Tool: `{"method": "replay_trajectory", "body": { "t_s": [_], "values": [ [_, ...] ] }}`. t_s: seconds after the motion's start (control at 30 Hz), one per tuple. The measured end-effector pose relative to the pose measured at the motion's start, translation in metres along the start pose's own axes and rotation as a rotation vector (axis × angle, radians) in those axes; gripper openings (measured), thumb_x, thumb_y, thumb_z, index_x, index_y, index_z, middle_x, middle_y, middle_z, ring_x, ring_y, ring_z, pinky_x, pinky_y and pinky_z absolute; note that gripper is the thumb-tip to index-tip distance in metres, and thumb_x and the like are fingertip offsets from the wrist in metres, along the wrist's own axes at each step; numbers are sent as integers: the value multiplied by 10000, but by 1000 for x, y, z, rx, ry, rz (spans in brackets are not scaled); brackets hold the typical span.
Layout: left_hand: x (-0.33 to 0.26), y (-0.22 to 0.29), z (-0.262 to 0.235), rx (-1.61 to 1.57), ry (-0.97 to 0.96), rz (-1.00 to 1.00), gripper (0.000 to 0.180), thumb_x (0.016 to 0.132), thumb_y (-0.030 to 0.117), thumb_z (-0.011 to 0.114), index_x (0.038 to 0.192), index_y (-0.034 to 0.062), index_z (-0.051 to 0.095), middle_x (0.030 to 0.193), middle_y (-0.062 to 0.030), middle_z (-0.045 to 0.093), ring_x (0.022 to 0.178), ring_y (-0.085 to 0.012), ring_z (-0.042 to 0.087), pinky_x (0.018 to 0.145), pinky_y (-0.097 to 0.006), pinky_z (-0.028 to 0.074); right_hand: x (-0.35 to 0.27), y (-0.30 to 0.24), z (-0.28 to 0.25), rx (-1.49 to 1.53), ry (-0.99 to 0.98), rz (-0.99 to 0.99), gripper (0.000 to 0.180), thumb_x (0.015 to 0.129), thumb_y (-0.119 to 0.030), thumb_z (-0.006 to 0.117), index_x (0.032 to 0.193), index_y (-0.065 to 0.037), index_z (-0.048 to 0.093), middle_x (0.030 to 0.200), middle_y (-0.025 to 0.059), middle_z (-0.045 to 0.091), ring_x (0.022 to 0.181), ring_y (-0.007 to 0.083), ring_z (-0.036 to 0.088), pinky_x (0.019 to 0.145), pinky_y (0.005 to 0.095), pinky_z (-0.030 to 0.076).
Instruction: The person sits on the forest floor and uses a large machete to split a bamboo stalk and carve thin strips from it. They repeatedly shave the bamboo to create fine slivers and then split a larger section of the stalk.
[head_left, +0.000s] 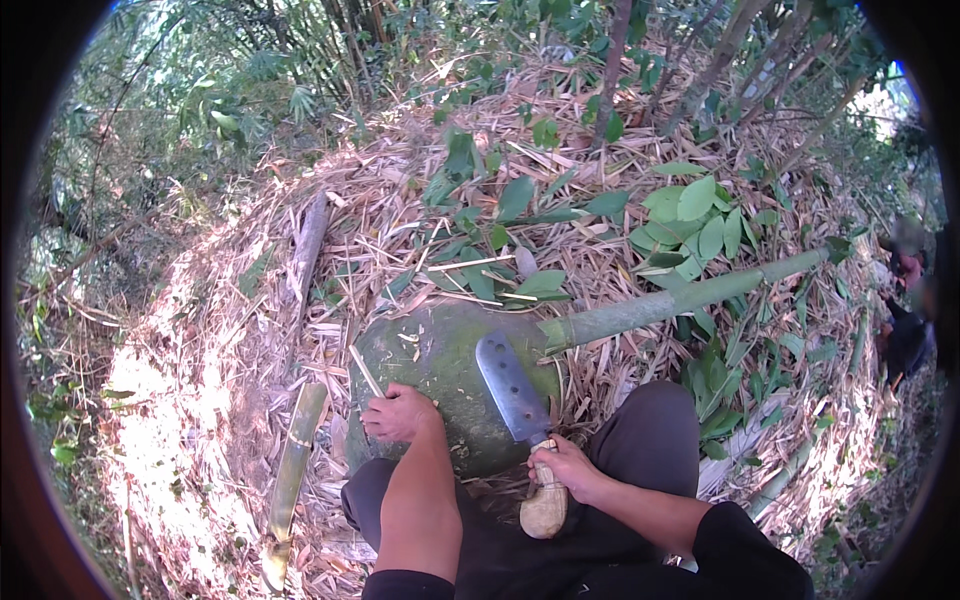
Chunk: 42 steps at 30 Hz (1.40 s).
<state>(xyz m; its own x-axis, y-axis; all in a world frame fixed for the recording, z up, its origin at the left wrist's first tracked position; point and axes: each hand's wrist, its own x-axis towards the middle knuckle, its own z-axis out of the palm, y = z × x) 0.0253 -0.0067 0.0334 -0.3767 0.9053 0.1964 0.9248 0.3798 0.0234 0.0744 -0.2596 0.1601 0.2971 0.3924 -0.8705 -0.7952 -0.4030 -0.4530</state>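
I saw mossy round stone (440, 370) as landmark. Left hand (400, 414) rested on stone's near-left edge, fingers curled shut on thin bamboo sliver (366, 371). Right hand (563, 467) at stone's near-right edge, fingers clamped on cleaver (511, 387) handle, blade flat on stone. Green bamboo pole (680, 298) ran from stone's far-right side. Short bamboo piece (291, 470) lay left of stone.

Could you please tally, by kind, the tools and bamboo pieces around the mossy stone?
Cleaver: 1
Thin bamboo sliver: 1
Long green bamboo pole: 1
Short bamboo section: 1
Total: 4
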Motion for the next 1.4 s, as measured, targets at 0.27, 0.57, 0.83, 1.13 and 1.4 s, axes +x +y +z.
{"method": "replay_trajectory", "body": {
  "t_s": [0.27, 0.57, 0.83, 1.13, 1.4],
  "values": [
    [0, -2, 4, -28, 19, 0, 289, 843, 312, 516, 920, 51, 612, 1017, -132, 533, 983, -328, 532, 817, -488, 481, -3, 3, -4, -11, -4, -26, 294, 886, -115, 652, 1118, -30, 493, 878, 80, 631, 743, 174, 659, 652, 318, 538],
    [0, -2, 1, -56, 29, -9, 274, 826, 311, 540, 903, 59, 613, 1018, -133, 533, 989, -334, 532, 829, -482, 474, -6, 6, -4, 7, -29, -43, 290, 887, -92, 638, 1126, -28, 485, 867, 81, 619, 722, 173, 644, 649, 322, 537],
    [1, -2, -5, -80, -16, -13, 290, 832, 312, 532, 929, 50, 610, 1023, -145, 533, 1002, -341, 526, 841, -489, 466, -11, 13, -3, -7, -26, -49, 287, 885, -67, 630, 1129, -15, 488, 859, 84, 620, 716, 172, 641, 651, 318, 537],
    [3, -5, -6, -133, 21, 17, 292, 816, 298, 546, 900, 26, 611, 1013, -166, 536, 1011, -355, 528, 838, -506, 463, -22, 18, 10, -29, -6, -55, 304, 875, -51, 619, 1151, -18, 496, 861, 80, 623, 720, 171, 647, 659, 324, 540],
    [1, -6, -10, -138, -10, 35, 263, 827, 297, 550, 896, 44, 572, 991, -144, 499, 971, -330, 506, 848, -478, 441, -21, 19, 12, -40, 3, -49, 183, 921, -40, 579, 1067, -25, 471, 844, 92, 627, 705, 182, 651, 661, 329, 552]
  ]
}}
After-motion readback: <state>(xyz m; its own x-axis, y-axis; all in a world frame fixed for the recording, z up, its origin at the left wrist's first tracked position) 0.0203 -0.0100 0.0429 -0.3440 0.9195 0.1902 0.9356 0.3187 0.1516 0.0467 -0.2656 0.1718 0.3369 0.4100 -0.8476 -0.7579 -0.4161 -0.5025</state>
